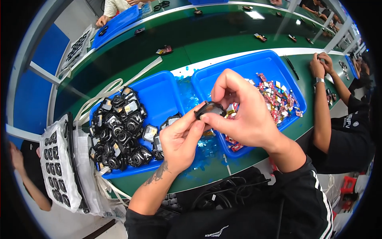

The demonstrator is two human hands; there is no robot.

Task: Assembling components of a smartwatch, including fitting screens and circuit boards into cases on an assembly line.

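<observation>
Between the two blue bins, my left hand and my right hand together grip a black smartwatch case. The left fingers and thumb pinch its near-left edge, while the right thumb presses along its front side. Its far side is hidden behind my right fingers. Left of my hands, a blue bin holds a heap of similar black watch cases. Under and beyond my right hand, a second blue bin contains many small red circuit boards with silvery and yellow parts.
Far ahead runs a green conveyor belt with scattered boards. White strips lie by the left bin. A padded tray of watch cases stands at far left. Black tweezers lie beyond the right bin. A co-worker's arm is at right.
</observation>
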